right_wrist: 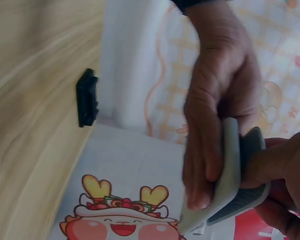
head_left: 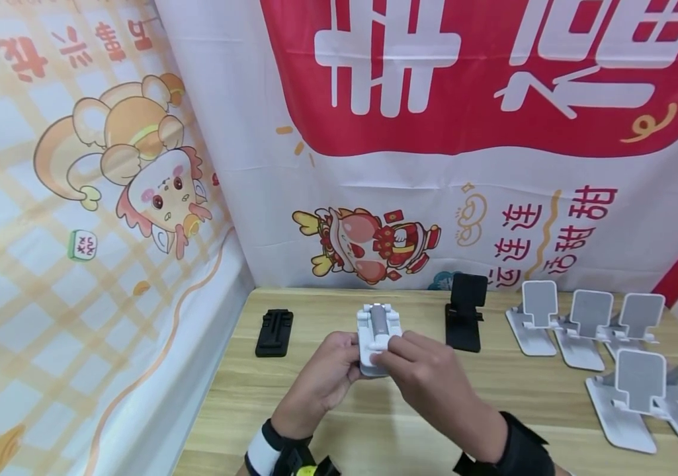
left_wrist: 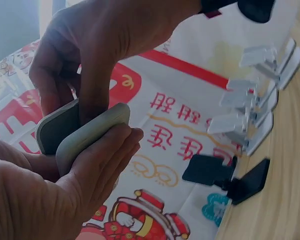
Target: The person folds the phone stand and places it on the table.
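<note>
A white folding phone stand (head_left: 366,337) with grey pads is held up over the table between both hands. My left hand (head_left: 322,380) supports it from the left and below, its fingers laid along the outer face of the base in the left wrist view. From the right, my right hand (head_left: 434,370) pinches the panel, with its thumb (right_wrist: 262,167) between the two plates in the right wrist view. The plates stand a little apart, roughly parallel.
A folded black phone stand (head_left: 274,332) lies on the wooden table (head_left: 315,304) to the left. An unfolded black phone stand (head_left: 464,330) is right of the hands. Several unfolded white phone stands (head_left: 636,383) fill the right side. A printed cloth (head_left: 267,198) hangs behind.
</note>
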A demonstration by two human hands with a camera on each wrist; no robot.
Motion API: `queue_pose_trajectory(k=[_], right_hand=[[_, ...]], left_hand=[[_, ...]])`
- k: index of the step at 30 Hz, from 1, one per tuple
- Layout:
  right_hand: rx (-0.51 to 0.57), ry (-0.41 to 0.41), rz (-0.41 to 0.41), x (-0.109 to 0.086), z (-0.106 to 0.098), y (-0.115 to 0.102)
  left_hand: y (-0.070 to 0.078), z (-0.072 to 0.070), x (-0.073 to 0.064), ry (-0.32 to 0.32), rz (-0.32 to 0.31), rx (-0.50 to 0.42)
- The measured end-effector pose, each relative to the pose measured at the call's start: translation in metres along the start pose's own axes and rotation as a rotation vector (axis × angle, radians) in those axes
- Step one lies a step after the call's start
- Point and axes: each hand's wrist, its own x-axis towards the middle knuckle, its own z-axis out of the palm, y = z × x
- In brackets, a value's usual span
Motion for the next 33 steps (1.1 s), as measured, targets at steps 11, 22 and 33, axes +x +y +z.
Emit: queue_pose_trajectory(k=[11,22,33], right_hand=[[0.165,0.018,0.164,-0.005,0.0,0.002],[0.857,-0.287,1.095,0.009,-0.018,0.037],[1.194,-0.376,1.16,0.001,-0.017,0.046]], left_hand=[[0.001,-0.003,-0.002,0.009,0.022,-0.018],[0.004,0.013,-0.013,-0.043,-0.005,0.052],[0.003,0.021,-0.016,-0.07,-0.026,0.052]])
